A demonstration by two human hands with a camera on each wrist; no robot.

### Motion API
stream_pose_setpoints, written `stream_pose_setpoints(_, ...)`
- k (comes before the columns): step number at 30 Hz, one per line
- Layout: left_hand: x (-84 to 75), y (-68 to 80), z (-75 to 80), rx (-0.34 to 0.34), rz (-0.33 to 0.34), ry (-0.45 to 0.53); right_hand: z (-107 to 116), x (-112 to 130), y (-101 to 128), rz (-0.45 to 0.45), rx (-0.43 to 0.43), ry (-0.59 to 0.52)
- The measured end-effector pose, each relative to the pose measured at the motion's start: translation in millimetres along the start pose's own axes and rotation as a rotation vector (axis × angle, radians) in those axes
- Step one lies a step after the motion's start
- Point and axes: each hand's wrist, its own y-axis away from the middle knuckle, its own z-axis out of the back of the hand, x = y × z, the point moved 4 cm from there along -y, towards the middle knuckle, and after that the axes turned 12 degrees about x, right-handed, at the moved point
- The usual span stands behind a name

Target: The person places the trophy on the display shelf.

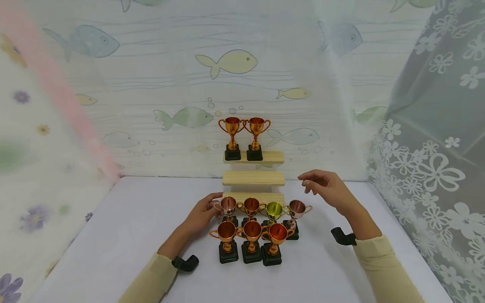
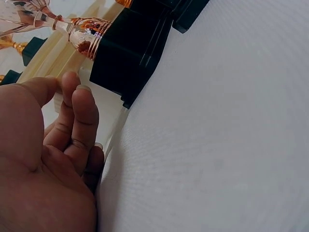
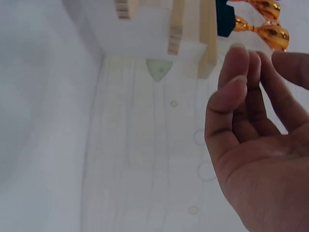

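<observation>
My left hand (image 1: 204,212) is beside the left end of the lowest step of a wooden three-step stand (image 1: 254,178). Its bent fingers lie close to a rose-gold trophy cup (image 1: 228,205) on a black base (image 2: 126,53); the left wrist view shows no trophy between fingers and thumb. In the air right of the stand hangs my right hand (image 1: 329,189), loosely curled and holding nothing. Two orange-gold trophies, a left one (image 1: 233,132) and a right one (image 1: 256,132), stand side by side on the top step, toward its left.
Several trophies are grouped before the stand, among them a yellow-gold one (image 1: 274,210), a pinkish one (image 1: 297,209) and a front row of orange-gold ones (image 1: 251,231). A white cloth (image 1: 125,235) covers the table. Behind hangs a fish-print curtain (image 1: 170,97), with lacy fabric (image 1: 435,176) at right.
</observation>
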Motion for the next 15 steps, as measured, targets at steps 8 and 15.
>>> stream_pose_setpoints(8, 1.2, -0.1, 0.9, 0.006, -0.016, 0.000, -16, -32, 13, 0.122, 0.202, -0.100)
stream_pose_setpoints(15, 0.1, 0.0, 0.4, 0.004, -0.013, -0.002, -33, -51, 14, 0.120, 0.395, -0.112)
